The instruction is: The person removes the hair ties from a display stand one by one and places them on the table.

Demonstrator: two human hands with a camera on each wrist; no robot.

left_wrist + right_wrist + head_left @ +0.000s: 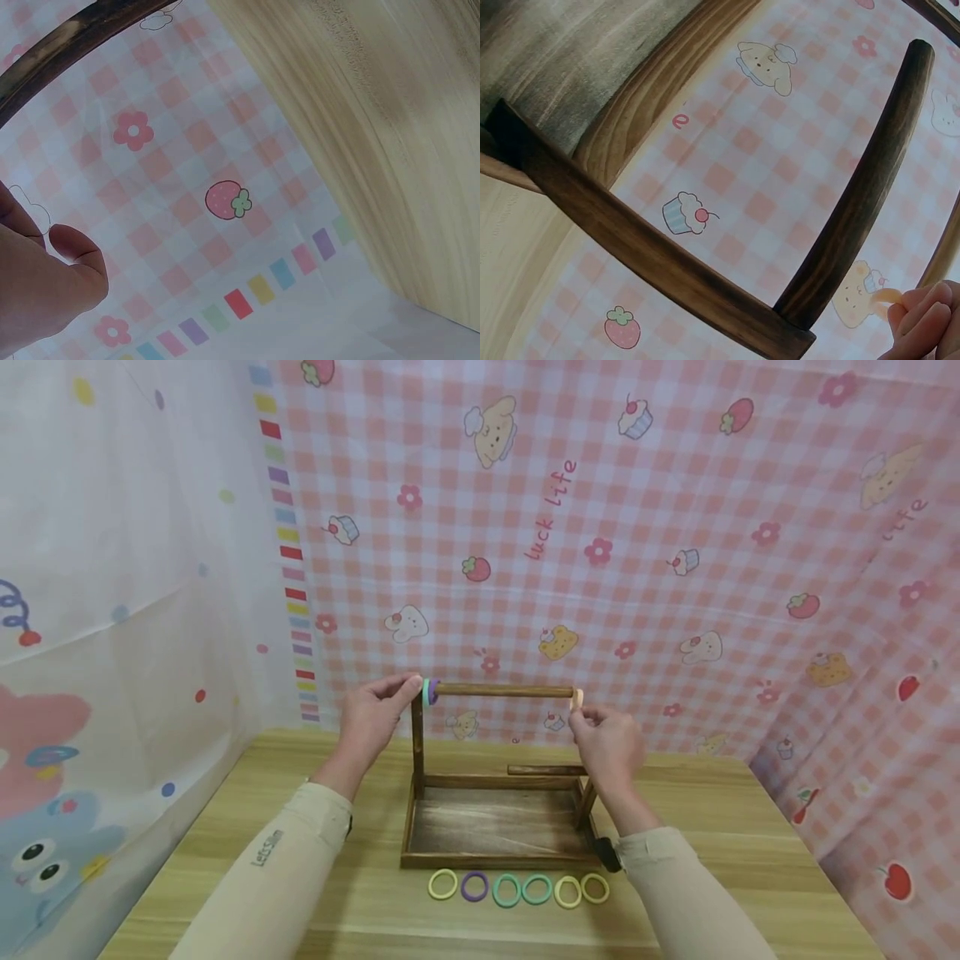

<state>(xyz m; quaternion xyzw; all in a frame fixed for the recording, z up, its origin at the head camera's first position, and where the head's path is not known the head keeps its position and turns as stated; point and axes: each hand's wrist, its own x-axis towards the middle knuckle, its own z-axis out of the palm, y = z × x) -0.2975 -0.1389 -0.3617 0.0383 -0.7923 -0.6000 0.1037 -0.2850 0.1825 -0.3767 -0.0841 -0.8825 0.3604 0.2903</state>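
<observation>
A dark wooden rack [495, 862] with a tray base and two horizontal rods stands on the table. My left hand [375, 714] pinches the top of its left post, where the upper rod [502, 691] joins. Beside those fingertips, a green ring [427, 692] and a purple ring [434, 692] hang on the rod. At the rod's free right end, my right hand [611, 743] pinches a pale orange ring [577, 699] between thumb and fingers. The right wrist view shows part of this orange ring [886, 298] at the fingertips.
Several loose rings lie in a row before the rack: yellow [442, 884], purple [474, 886], green [506, 890] and more yellow [596, 889]. The shorter lower rod [543, 770] sticks out leftward below my right hand. A pink checked cloth [525, 527] hangs behind the wooden table [697, 835].
</observation>
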